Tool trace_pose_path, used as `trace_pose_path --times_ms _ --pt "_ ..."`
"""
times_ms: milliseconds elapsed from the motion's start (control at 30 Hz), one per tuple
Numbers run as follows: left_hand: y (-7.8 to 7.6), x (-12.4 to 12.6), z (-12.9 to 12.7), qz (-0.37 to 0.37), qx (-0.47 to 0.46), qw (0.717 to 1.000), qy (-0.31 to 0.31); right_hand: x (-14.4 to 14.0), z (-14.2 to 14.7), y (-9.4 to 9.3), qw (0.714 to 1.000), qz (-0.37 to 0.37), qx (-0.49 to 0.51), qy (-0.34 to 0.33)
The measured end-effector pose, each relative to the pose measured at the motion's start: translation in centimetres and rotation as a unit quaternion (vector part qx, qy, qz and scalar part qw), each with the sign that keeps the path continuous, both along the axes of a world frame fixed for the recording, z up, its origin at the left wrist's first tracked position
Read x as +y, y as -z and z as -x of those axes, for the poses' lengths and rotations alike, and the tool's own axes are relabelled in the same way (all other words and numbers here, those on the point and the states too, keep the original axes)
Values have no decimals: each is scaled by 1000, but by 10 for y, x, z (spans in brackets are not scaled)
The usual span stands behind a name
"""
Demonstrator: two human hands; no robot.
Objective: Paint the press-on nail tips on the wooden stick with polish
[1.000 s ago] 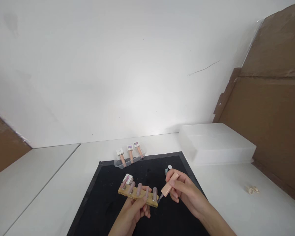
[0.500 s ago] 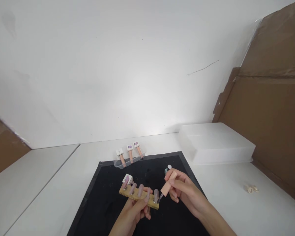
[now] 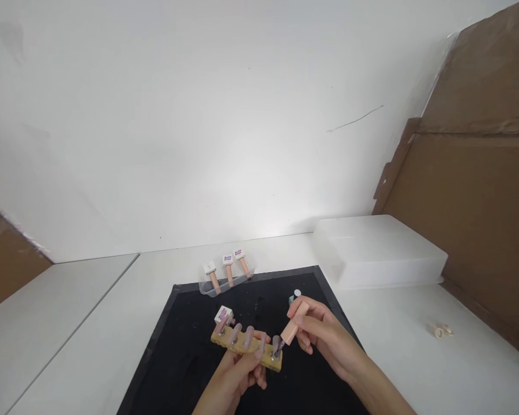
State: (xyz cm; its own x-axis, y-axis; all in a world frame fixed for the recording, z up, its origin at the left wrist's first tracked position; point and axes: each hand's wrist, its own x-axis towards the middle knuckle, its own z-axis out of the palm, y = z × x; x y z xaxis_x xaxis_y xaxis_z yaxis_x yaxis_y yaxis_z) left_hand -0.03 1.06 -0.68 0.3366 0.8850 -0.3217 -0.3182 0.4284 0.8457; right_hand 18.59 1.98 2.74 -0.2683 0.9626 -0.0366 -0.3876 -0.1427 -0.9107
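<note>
Above a black mat (image 3: 177,346), my left hand (image 3: 237,369) is closed around a yellowish nail display stand (image 3: 242,344). Several mauve false nails stick up from it in a row. Between the fingers and thumb of my right hand (image 3: 324,328) is the peach cap of a nail polish brush (image 3: 294,324), tilted down to the left. The bristles meet the false nail (image 3: 276,344) at the stand's right end. Just behind the stand's left end, a square white polish bottle (image 3: 224,315) sits on the mat. Partly hidden behind my right hand is a small item with a white round top (image 3: 297,293).
A clear tray (image 3: 207,288) with three peach-capped polish bottles (image 3: 228,260) lies at the mat's back edge. To the right stand a translucent white plastic box (image 3: 384,253) and small beige rings (image 3: 439,331). Brown cardboard (image 3: 471,202) borders the right side, a white wall the back.
The brush has moved slightly left and down, from beside the right-end false nail onto it. The stand has shifted slightly right in view.
</note>
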Motion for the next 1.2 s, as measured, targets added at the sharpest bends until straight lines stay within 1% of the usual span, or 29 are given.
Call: trace_pose_path --times_ms 233,367,500,700,900,1067,1200 --pt "-9 -5 -1 14 4 1000 -4 1 -1 -1 1000 0 -14 15" --pt "-8 -5 -1 10 5 1000 -1 1 -1 -1 999 0 -13 32" --pt "-5 -4 0 1 -5 1000 8 2 -2 4 999 -9 -9 41" --pt "-8 -6 1 14 -4 1000 4 4 -3 9 998 -7 -6 61" --pt "-7 -6 3 2 -13 1000 9 7 -3 15 996 -11 32 80" --pt "-3 -3 3 -3 -11 1000 12 4 -2 11 996 -15 67 53" --pt "-1 1 2 -2 -14 1000 17 0 -1 7 999 -15 48 6"
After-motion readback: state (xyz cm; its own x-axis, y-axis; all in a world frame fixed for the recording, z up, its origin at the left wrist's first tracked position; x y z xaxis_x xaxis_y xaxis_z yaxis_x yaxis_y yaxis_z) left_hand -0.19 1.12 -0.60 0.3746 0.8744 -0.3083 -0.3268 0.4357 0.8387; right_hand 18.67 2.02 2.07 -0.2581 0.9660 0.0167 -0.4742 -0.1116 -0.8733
